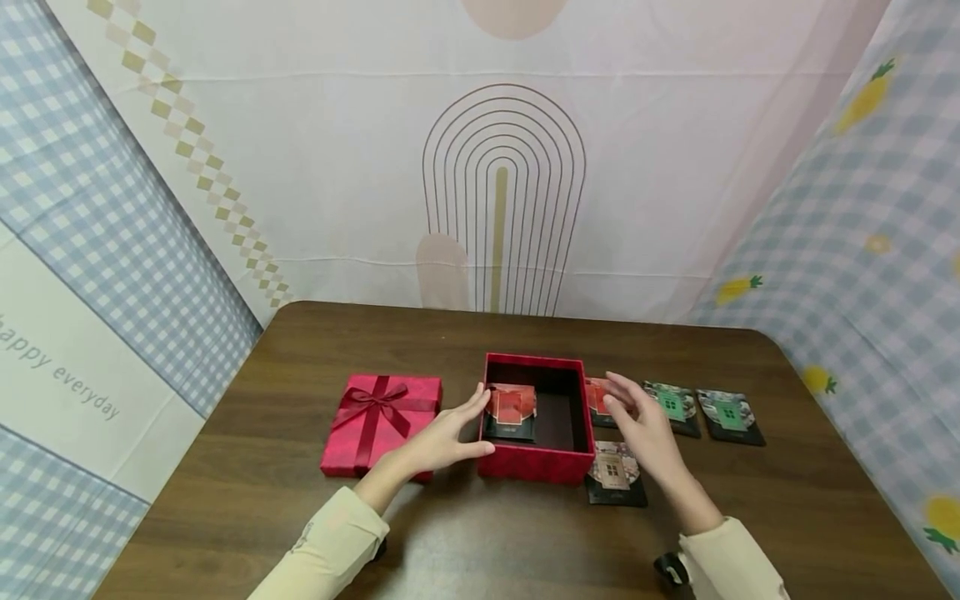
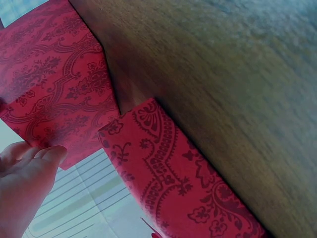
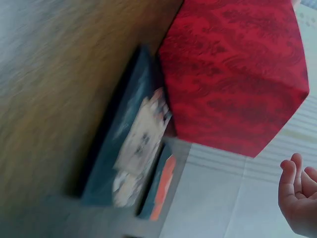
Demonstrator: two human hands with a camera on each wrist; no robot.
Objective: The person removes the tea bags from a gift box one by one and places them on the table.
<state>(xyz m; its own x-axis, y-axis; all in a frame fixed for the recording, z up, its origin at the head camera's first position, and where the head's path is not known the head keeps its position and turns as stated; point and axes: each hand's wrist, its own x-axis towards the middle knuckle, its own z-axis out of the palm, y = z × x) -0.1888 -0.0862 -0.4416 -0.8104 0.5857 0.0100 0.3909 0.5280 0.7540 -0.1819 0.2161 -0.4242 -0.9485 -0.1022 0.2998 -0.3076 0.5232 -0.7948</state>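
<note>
An open red box (image 1: 534,463) stands mid-table with one red packet (image 1: 510,410) lying inside at its left. My left hand (image 1: 456,429) rests with straight fingers against the box's left wall; in the left wrist view the fingers (image 2: 30,161) lie beside the patterned box wall (image 2: 188,188). My right hand (image 1: 636,414) hovers open just right of the box, above another red packet (image 1: 597,395), holding nothing. The right wrist view shows the box (image 3: 237,74), a beige packet (image 3: 141,146), the red packet's edge (image 3: 162,186) and loosely curled fingers (image 3: 297,196).
The red lid with a bow (image 1: 381,421) lies left of the box, also visible as the lid (image 2: 54,84). Two green packets (image 1: 671,406) (image 1: 729,415) lie at the right, a beige packet (image 1: 615,472) in front of them. Cloth walls surround the brown table (image 1: 300,517).
</note>
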